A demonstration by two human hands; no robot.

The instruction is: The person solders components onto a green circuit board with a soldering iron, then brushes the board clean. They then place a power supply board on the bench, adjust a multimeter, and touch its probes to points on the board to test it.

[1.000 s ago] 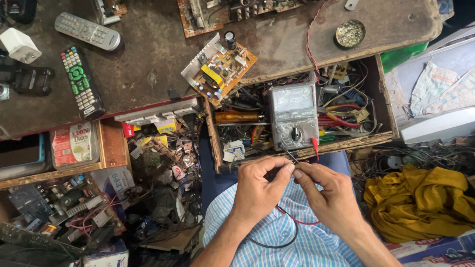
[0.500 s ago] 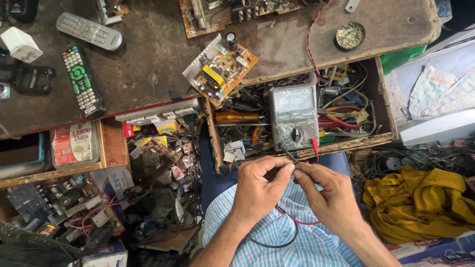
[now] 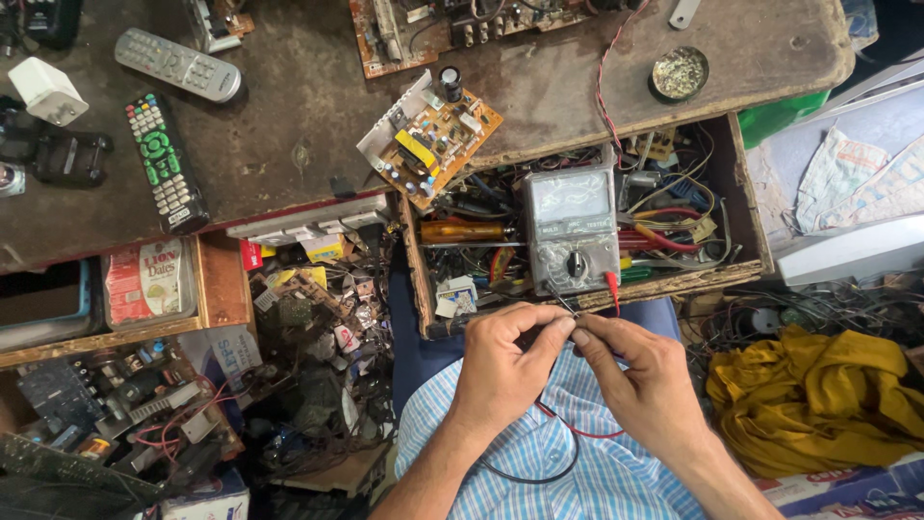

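Note:
My left hand point(image 3: 500, 371) and my right hand point(image 3: 647, 385) meet fingertip to fingertip over my lap, just below an open wooden drawer point(image 3: 741, 207). The left hand pinches a thin black test lead point(image 3: 531, 478), and the right pinches a red test lead point(image 3: 582, 431). Both wires loop down over my blue checked shirt. The lead tips touch between my fingers, and anything tiny held there is hidden. A grey analogue multimeter point(image 3: 571, 226) lies in the drawer right above my hands, with a red plug point(image 3: 611, 282) at its lower edge.
The drawer is packed with wires, an orange-handled screwdriver point(image 3: 460, 231) and pliers. On the worn bench lie a brown circuit board point(image 3: 430, 138), two remotes point(image 3: 166, 159) point(image 3: 178, 65), a white adapter point(image 3: 46, 89) and a round tin point(image 3: 679, 72). A yellow cloth point(image 3: 818, 400) lies on the right, with parts clutter on the left.

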